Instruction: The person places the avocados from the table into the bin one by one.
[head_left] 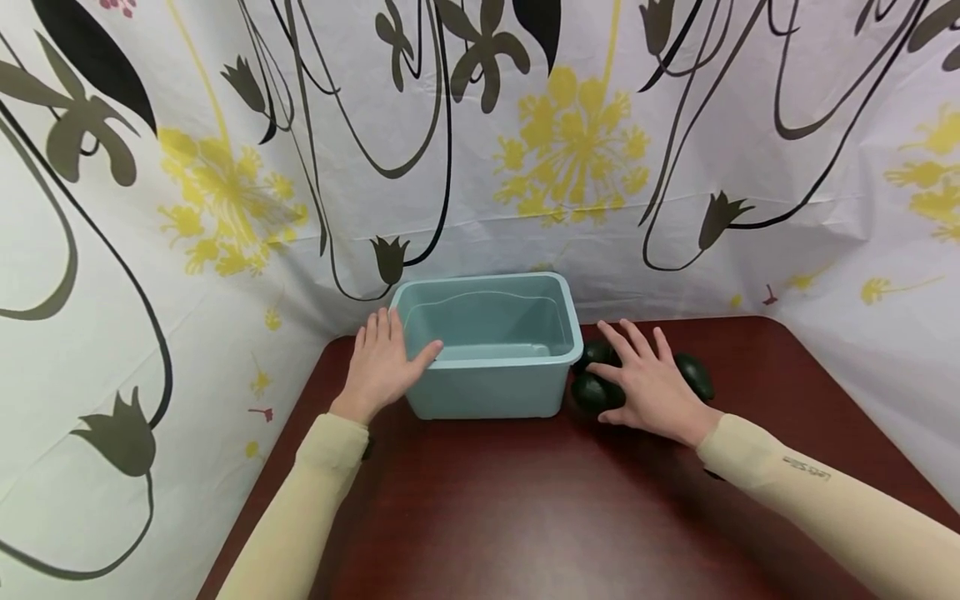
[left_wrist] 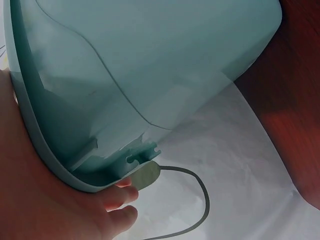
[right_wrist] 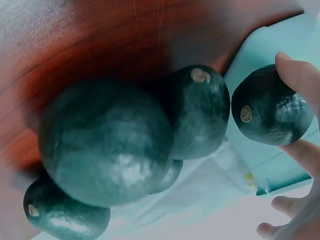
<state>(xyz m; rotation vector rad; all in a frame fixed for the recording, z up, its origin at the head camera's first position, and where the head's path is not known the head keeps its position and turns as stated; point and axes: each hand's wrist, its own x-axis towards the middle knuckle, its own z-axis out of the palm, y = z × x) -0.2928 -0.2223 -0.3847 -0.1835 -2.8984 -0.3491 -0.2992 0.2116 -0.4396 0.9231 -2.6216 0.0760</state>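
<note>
A light blue plastic bin [head_left: 487, 392] stands at the table's back edge. My left hand [head_left: 382, 371] rests against its left rim with fingers straight and thumb reaching over the front corner; the left wrist view shows the fingertips outside the bin wall. Right of the bin lies a group of dark green avocados. My right hand [head_left: 652, 387] is over them, thumb and index finger on either side of the avocado [right_wrist: 262, 112] closest to the bin, the other fingers spread. Beside it are a second avocado [right_wrist: 200, 115], one large in the camera's foreground [right_wrist: 107, 145] and another [right_wrist: 67, 212].
The dark red-brown table [head_left: 525, 508] has rounded back corners. A white cloth [head_left: 480, 200] with printed flowers hangs behind the table and along both sides. Inside, the bin's floor [head_left: 487, 351] shows bare.
</note>
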